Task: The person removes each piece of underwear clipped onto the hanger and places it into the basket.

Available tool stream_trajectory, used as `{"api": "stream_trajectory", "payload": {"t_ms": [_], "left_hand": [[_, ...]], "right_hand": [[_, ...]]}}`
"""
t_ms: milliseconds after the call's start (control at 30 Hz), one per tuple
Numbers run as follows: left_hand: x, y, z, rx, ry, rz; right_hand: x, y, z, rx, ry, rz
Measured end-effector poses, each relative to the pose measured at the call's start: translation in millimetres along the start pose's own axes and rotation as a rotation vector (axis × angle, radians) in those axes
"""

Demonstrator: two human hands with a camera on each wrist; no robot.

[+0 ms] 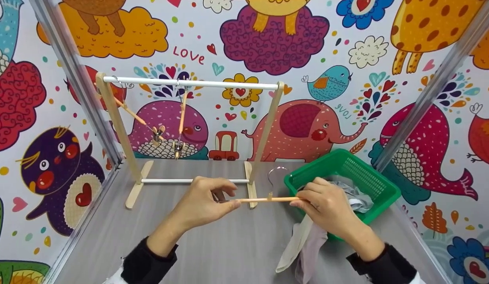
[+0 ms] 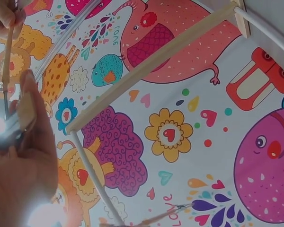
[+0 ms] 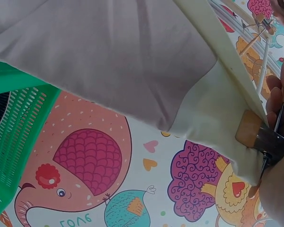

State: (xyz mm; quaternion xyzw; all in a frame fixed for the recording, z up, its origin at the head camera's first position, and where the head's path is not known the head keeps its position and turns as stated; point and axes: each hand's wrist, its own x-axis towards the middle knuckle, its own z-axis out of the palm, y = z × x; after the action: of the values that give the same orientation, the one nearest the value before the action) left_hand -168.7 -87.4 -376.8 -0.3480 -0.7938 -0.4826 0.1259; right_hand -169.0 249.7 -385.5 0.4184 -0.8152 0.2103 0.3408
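Note:
A wooden clip hanger (image 1: 281, 199) with a metal hook is held level between both hands, in front of the rack. My left hand (image 1: 205, 199) pinches its left end, where a clip (image 2: 26, 113) shows between thumb and fingers in the left wrist view. At the other end, my right hand (image 1: 327, 199) grips the rod and the right clip (image 3: 250, 128). A pale mauve and cream cloth garment (image 3: 132, 56) hangs at that clip, its cream edge under the clip's wooden pad. In the head view the cloth drapes below the right hand, beside the basket.
A small rack (image 1: 228, 84) with white bars and wooden legs stands at the back left. Two clip hangers (image 1: 183, 112) hang on its top bar. A green basket (image 1: 386, 195) holding crumpled cloth (image 1: 360, 203) sits at the right. Patterned panels and metal posts enclose the grey table (image 1: 212, 252).

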Motion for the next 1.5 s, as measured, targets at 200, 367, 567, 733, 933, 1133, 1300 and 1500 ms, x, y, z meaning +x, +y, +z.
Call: {"api": "stream_trajectory", "payload": {"t_ms": [200,367,567,733,933,1133,1300,1500], "left_hand": [[-7.1,-1.9,1.0,-0.011,-0.042,0.025],[-9.6,-5.0,0.9,-0.045,-0.067,0.068],[-8.5,-4.4,0.6,-0.021,-0.085,0.067],[-8.3,-4.8,0.4,0.000,-0.083,0.086],[-7.1,-5.1,1.7,0.015,-0.036,0.149],[-9.0,-5.8,2.0,0.032,-0.018,0.221],[-13.4,-5.0,0.0,0.017,0.015,0.259],[-18.4,-2.1,-4.8,-0.006,0.014,0.242]], "right_hand": [[0.1,0.7,2.2,0.010,0.005,-0.036],[-0.8,0.6,2.8,0.016,0.008,-0.047],[-1.2,0.4,1.9,0.020,0.003,-0.044],[-0.2,0.4,1.0,0.013,0.002,-0.058],[0.0,-2.3,-1.8,0.022,-0.019,-0.029],[-1.6,-2.2,-5.3,0.023,-0.058,-0.003],[-5.9,-1.6,-12.1,0.041,-0.105,0.102],[-16.5,0.7,-20.3,0.126,-0.111,0.253]]}}
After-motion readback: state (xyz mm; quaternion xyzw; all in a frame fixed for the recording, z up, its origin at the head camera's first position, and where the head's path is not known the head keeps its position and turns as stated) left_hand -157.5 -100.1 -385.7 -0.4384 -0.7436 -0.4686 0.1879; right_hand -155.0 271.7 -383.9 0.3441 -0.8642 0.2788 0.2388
